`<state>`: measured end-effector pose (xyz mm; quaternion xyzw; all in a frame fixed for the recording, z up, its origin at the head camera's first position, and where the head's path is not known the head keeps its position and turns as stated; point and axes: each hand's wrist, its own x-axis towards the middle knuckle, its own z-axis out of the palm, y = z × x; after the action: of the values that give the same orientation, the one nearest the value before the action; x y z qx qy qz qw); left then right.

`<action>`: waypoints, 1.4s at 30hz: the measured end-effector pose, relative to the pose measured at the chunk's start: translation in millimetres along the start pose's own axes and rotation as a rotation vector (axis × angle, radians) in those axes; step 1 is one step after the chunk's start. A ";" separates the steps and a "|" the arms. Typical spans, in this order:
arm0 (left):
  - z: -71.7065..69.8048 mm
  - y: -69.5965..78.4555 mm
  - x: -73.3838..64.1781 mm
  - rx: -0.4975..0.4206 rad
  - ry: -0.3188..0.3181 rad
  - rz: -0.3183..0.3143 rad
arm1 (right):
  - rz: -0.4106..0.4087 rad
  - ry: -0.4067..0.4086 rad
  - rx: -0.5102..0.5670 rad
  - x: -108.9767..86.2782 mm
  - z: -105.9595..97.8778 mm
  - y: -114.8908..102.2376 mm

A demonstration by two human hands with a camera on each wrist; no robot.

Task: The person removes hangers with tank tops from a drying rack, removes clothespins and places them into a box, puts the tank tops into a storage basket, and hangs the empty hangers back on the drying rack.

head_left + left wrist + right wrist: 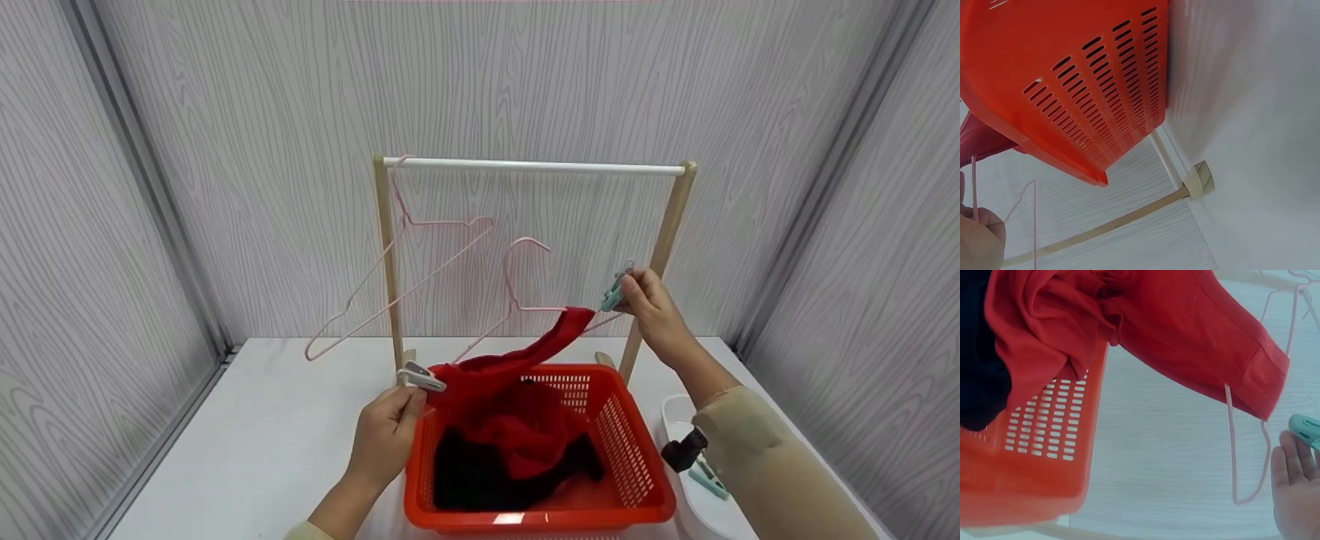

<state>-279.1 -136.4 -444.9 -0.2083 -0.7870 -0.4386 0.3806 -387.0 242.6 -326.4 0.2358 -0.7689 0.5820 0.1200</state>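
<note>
My left hand [386, 431] grips the pink hanger [512, 281] near its left end, its wire passing through the fingers in the left wrist view. A grey clothespin [424, 377] is clipped there on a red garment [517, 360]. The garment's upper edge stretches along the hanger toward the right, while the rest drops into the red basket [540, 519]. At upper right, my right hand [652, 307] pinches a teal clothespin [616, 289] between thumb and fingers, just beyond the garment's right corner. The right wrist view shows this clothespin [1304, 428] apart from the cloth.
Behind the basket stands a rack with a white rail [525, 166] and wooden posts. Another pink hanger [405, 300] hangs at the rail's left end. Black cloth [480, 472] lies in the basket. A white tray [724, 514] with a teal clothespin [707, 482] sits at right.
</note>
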 end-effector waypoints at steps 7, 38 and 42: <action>-0.8 -1.0 0.2 0.021 0.013 0.032 | 0.044 0.019 -0.049 -13.6 -16.8 -0.4; 0.0 -1.9 -1.4 -0.005 0.016 0.005 | 0.189 0.134 -0.240 -85.3 -88.5 79.4; 0.4 -2.0 -2.6 -0.019 0.009 0.003 | 0.236 0.122 -0.273 -93.8 -94.5 89.4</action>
<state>-279.0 -137.1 -448.2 -0.2110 -0.7809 -0.4464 0.3826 -359.8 372.3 -416.7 0.0897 -0.8544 0.4956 0.1280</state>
